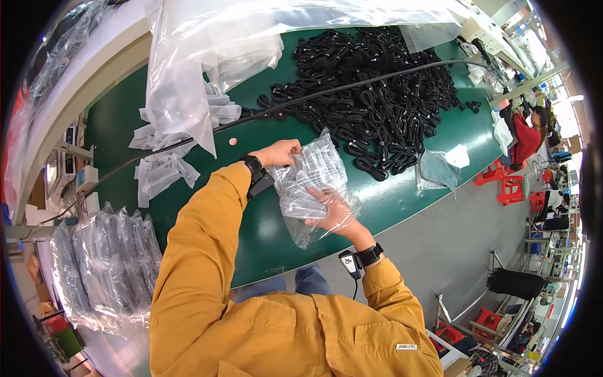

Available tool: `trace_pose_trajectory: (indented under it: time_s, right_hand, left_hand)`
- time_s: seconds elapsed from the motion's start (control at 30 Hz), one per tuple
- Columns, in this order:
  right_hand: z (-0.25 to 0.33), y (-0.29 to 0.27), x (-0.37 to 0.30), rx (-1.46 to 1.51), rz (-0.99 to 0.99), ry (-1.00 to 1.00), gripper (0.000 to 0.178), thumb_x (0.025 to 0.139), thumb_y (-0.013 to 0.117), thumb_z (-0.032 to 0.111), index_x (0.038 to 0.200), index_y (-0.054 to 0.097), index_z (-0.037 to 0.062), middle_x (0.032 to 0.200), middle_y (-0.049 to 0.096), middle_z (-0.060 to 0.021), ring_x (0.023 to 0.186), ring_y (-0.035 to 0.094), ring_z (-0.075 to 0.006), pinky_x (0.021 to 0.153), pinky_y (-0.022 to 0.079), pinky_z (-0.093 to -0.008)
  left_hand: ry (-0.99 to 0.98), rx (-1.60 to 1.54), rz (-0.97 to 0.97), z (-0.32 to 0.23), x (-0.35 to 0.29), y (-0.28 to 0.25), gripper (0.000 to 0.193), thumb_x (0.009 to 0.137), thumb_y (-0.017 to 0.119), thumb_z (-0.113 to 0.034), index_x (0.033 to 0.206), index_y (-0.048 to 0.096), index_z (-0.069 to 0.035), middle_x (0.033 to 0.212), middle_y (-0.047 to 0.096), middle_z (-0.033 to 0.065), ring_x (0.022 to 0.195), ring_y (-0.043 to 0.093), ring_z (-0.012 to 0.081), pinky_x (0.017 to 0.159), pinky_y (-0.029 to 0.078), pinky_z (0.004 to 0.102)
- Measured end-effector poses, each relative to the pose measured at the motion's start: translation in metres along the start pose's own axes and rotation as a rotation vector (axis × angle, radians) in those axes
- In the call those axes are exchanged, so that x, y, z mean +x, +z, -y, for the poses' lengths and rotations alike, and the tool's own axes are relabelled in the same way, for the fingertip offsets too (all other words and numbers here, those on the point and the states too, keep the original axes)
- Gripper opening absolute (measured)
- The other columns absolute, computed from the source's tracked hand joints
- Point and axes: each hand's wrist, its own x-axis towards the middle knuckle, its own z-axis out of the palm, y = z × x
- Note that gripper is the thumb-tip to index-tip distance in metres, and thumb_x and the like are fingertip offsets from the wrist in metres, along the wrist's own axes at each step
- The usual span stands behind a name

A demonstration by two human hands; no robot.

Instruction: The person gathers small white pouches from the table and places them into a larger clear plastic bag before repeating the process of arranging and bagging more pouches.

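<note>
A clear plastic bag [312,176] filled with flat, greyish-white packets is held just above the green table [245,251]. My left hand [281,153] is closed on the bag's upper left edge, fingers curled into the film. Against the lower right of the packets lies my right hand [334,212], thumb and fingers gripping them. Clear film covers part of this hand; whether it is inside the bag or behind a loose fold, I cannot tell. What the packets contain is blurred by the shiny plastic.
Black coiled cables [377,94] are heaped at the back. Frosted small bags [166,163] lie at left, under large clear sheeting [182,81]. A black cord [326,88] spans the table. Filled bags [110,264] stand lower left. A mesh pouch [438,171] lies right. A person in red [526,138] sits beyond.
</note>
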Motion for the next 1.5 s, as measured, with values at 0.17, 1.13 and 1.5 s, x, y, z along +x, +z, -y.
trace_pose_trajectory:
  time_s: [0.17,1.13,1.5]
  right_hand:
    - [0.000,0.003,-0.008,-0.101,-0.081,-0.015,0.083,0.065,0.083,0.039,0.138,0.049,0.0197,0.129,0.049,-0.0272,0.121,0.047,-0.0423,0.102,0.041,-0.0445]
    - [0.014,0.038,0.016,-0.105,-0.357,-0.047,0.085,0.070,0.080,0.035,0.136,0.044,-0.0032,0.118,0.054,-0.0281,0.111,0.052,-0.0441,0.091,0.047,-0.0462]
    - [0.012,0.029,0.031,-0.465,-0.263,-0.196,0.087,0.069,0.078,0.038,0.136,0.042,-0.0025,0.112,0.055,-0.0214,0.102,0.054,-0.0374,0.083,0.051,-0.0434]
  left_hand:
    - [0.099,0.049,-0.031,-0.004,-0.003,0.006,0.030,0.071,0.068,-0.001,0.093,0.048,-0.005,0.082,0.051,0.0019,0.075,0.048,0.0144,0.070,0.043,0.0287]
    - [0.165,0.313,-0.721,-0.107,-0.147,0.113,0.018,0.082,0.064,-0.007,0.099,0.058,-0.004,0.090,0.059,0.0147,0.082,0.059,0.0339,0.068,0.048,0.0385]
    - [0.263,-0.001,-0.736,-0.139,-0.148,0.153,0.009,0.089,0.056,-0.004,0.098,0.057,-0.007,0.075,0.059,0.0184,0.067,0.060,0.0378,0.057,0.047,0.0408]
